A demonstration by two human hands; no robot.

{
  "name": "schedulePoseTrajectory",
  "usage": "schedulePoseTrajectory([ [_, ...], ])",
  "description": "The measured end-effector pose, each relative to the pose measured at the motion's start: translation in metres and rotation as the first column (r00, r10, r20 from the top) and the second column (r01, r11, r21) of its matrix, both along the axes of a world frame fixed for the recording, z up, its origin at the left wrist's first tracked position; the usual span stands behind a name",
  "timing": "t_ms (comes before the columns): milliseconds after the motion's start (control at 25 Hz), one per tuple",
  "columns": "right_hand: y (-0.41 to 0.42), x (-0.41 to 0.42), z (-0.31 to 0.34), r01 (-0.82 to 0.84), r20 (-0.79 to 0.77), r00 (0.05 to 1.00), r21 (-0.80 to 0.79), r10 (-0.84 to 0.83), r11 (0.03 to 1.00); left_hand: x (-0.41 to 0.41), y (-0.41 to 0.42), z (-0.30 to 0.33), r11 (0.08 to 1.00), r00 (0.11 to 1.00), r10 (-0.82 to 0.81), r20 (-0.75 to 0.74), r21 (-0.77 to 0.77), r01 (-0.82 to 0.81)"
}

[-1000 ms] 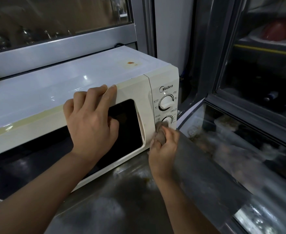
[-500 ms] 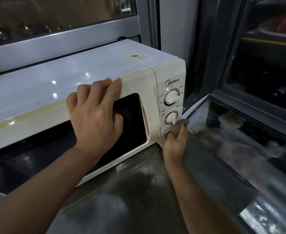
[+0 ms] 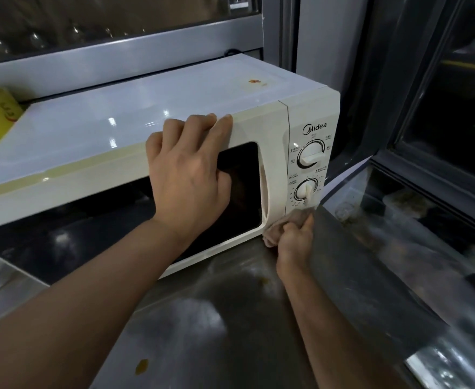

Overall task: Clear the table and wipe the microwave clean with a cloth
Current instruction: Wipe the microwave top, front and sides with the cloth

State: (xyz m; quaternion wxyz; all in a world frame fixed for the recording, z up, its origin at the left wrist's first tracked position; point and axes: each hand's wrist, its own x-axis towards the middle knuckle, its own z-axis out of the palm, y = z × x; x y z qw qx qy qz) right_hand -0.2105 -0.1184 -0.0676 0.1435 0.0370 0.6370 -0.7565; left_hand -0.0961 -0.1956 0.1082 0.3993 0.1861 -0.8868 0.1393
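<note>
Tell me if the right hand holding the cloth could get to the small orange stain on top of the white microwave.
Probably yes. The right hand grips the crumpled cloth low at the front corner; nothing lies between it and the orange stain.

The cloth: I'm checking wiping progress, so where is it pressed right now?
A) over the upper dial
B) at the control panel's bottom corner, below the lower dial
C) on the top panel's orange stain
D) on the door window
B: the right hand grips the cloth against the microwave just under the lower dial.
</note>
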Motion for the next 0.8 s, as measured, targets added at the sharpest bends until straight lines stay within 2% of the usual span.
schedulePoseTrajectory([
  [160, -0.025, 0.065, -0.01, -0.156, -0.141, 0.976, 0.073, 0.165, 0.985, 0.017, 0.001, 0.012, 0.987, 0.987, -0.13, 0.095, 0.108, 0.12],
  [240, -0.038, 0.09, -0.021, -0.224, -0.129, 0.961, 0.148, 0.243, 0.963, 0.03, -0.002, 0.02, 0.971, 0.967, -0.211, 0.141, 0.144, 0.191],
  [320, -0.039, 0.11, -0.013, -0.273, -0.211, 0.915, 0.308, 0.345, 0.911, 0.049, -0.008, 0.026, 0.978, 0.969, -0.19, 0.158, 0.118, 0.173],
  [360, -0.035, 0.118, 0.002, -0.233, -0.266, 0.898, 0.385, 0.349, 0.893, 0.061, -0.012, 0.027, 0.985, 0.975, -0.151, 0.16, 0.108, 0.135],
  [440, -0.03, 0.117, 0.018, -0.103, -0.35, 0.896, 0.435, 0.273, 0.894, 0.089, -0.02, 0.025, 0.995, 0.982, -0.074, 0.173, 0.074, 0.062],
  [480, -0.027, 0.111, 0.022, -0.068, -0.346, 0.907, 0.446, 0.242, 0.892, 0.102, -0.023, 0.023, 0.998, 0.983, -0.049, 0.179, 0.053, 0.04],
  [560, -0.02, 0.105, 0.036, -0.053, -0.188, 0.972, 0.4, 0.139, 0.915, 0.116, -0.031, 0.017, 0.999, 0.979, -0.025, 0.201, 0.033, 0.018],
  [600, -0.017, 0.103, 0.041, -0.036, -0.162, 0.981, 0.406, 0.111, 0.913, 0.118, -0.034, 0.015, 0.999, 0.977, -0.023, 0.21, 0.041, 0.015],
  [800, -0.016, 0.105, 0.076, 0.044, -0.233, 0.969, 0.506, 0.087, 0.862, 0.117, -0.037, 0.011, 0.994, 0.988, -0.028, 0.154, 0.111, 0.011],
])
